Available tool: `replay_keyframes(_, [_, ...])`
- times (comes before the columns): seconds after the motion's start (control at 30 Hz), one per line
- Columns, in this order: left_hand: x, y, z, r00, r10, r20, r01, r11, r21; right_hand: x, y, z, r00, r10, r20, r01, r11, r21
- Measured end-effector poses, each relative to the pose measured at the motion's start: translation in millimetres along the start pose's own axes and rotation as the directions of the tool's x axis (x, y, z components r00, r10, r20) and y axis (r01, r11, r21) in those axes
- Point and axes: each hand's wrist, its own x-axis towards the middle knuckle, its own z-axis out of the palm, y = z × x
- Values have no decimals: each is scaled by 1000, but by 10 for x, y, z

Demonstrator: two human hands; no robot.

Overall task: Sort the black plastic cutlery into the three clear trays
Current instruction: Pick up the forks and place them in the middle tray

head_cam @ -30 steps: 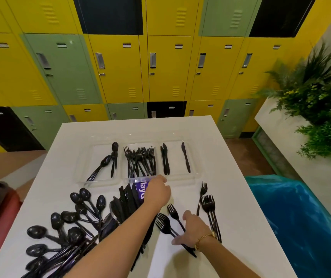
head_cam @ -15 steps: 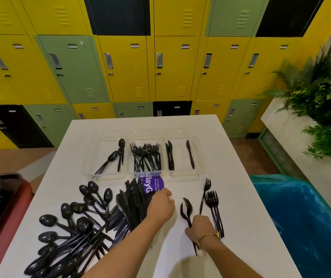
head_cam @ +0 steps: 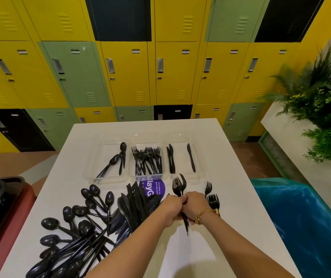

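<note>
White table [head_cam: 231, 197]: loose spoons [head_cam: 84, 217] flank knives [head_cam: 132, 205].

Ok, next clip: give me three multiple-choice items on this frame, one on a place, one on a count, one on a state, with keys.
1. Which clear tray holds the forks?
A. left tray
B. middle tray
C. right tray

2. How many knives lie in the right tray?
A. one
B. three
C. six

3. What are the hands doing?
A. both rest flat on the table
B. only the left holds a spoon
C. both grip one bunch of forks

Key: 1 B, the forks fill the middle tray, between the spoons and the knives. 2 B, the right tray shows a pair of knives and a single one apart. 3 C, the left hand and right hand close together round the bunch of forks.
</note>
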Motion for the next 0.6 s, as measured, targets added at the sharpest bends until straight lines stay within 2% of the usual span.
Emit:
replay_keyframes(0.1, [14, 166, -94, 998, 41, -53, -46, 995, -91, 40, -157, -114, 998, -58, 15, 57, 998, 28])
replay_keyframes(0.27, [73, 447, -315, 991, 43, -126, -58, 991, -121, 182, -355, -230, 989, -140, 43, 140, 990, 1])
replay_keyframes(0.33, [133, 584, -431, 987, 58, -153, -74, 993, -96, 251, -424, -284, 987, -156, 33, 156, 988, 11])
replay_keyframes(0.47, [395, 893, -756, 970, 71, -232, -117, 975, -189, 390, -474, -396, 985, -171, -29, 171, 985, 34])
replay_keyframes(0.53, [539, 1044, -913, 947, 86, -308, -136, 980, -143, 445, -456, -451, 984, -173, -49, 175, 984, 42])
replay_keyframes(0.6, [703, 1159, -1040, 897, 180, -405, -162, 984, 78, 477, -407, -490, 986, -156, -56, 159, 986, 53])
